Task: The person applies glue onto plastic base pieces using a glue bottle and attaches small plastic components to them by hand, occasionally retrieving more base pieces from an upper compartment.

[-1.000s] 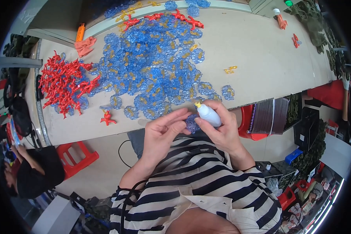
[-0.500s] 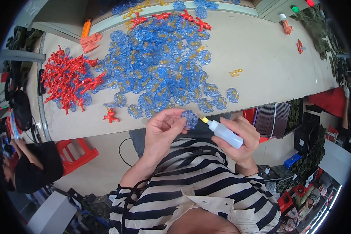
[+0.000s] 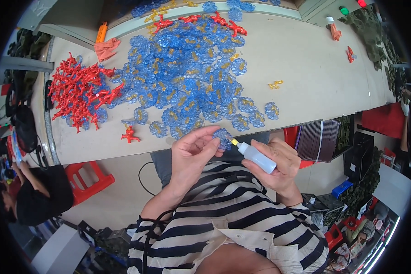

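Between thumb and fingers, my left hand (image 3: 192, 153) pinches a translucent blue flower-shaped plastic piece (image 3: 223, 138) just off the table's near edge. My right hand (image 3: 278, 163) is closed round a small white squeeze bottle (image 3: 257, 157). The bottle's yellow-collared nozzle (image 3: 234, 142) points left, its tip at the blue piece; whether it touches I cannot tell. Beyond my hands spreads a large heap of similar blue pieces (image 3: 178, 68), many with a yellow part on them. A pile of red figures (image 3: 80, 91) lies at the left, and a single red figure (image 3: 129, 134) lies nearer.
Small yellow parts (image 3: 275, 85) lie on the pale table (image 3: 301, 59) at the right. Several red figures line the heap's far side. An orange tube (image 3: 101, 33) and cloth (image 3: 106, 49) stand back left. Red stools (image 3: 89, 182) and other people are around.
My right hand has moved the bottle left, bringing its nozzle to the blue piece. My left hand has hardly moved.
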`<move>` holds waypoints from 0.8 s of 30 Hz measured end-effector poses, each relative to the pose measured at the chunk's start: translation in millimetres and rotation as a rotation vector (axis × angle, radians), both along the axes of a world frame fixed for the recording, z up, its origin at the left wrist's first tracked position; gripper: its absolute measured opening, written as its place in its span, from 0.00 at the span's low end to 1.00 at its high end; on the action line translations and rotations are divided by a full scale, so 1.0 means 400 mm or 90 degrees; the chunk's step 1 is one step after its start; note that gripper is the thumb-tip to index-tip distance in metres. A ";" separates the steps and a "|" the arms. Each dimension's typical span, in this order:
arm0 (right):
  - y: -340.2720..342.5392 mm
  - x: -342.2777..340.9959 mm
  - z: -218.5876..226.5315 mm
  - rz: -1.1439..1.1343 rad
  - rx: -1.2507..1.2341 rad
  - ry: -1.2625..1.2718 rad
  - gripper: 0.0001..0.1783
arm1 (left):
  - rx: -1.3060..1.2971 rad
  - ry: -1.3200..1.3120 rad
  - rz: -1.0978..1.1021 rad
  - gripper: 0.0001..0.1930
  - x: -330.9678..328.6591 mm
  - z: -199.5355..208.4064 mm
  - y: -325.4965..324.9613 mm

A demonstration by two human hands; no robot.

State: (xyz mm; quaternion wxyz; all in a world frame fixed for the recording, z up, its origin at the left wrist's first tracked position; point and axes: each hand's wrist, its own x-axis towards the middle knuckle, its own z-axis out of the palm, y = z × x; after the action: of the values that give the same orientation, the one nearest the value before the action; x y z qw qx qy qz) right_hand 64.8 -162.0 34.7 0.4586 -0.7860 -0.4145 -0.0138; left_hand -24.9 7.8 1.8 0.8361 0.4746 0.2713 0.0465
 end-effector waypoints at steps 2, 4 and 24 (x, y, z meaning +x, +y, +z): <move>0.000 -0.002 0.001 0.005 0.000 0.008 0.25 | 0.016 -0.016 0.006 0.14 0.000 -0.006 0.001; 0.001 -0.002 0.005 0.011 0.000 0.016 0.25 | 0.019 -0.013 0.008 0.14 0.001 0.000 0.000; 0.055 0.187 -0.046 -0.160 0.014 0.108 0.17 | 0.011 -0.008 -0.046 0.14 0.004 0.001 -0.008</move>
State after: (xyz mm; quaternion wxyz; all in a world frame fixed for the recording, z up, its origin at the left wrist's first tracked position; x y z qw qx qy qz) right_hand 139.8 -140.1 16.2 0.4952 -0.8249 -0.2724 -0.0090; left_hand -23.2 4.7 2.4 0.8347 0.4909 0.2487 0.0217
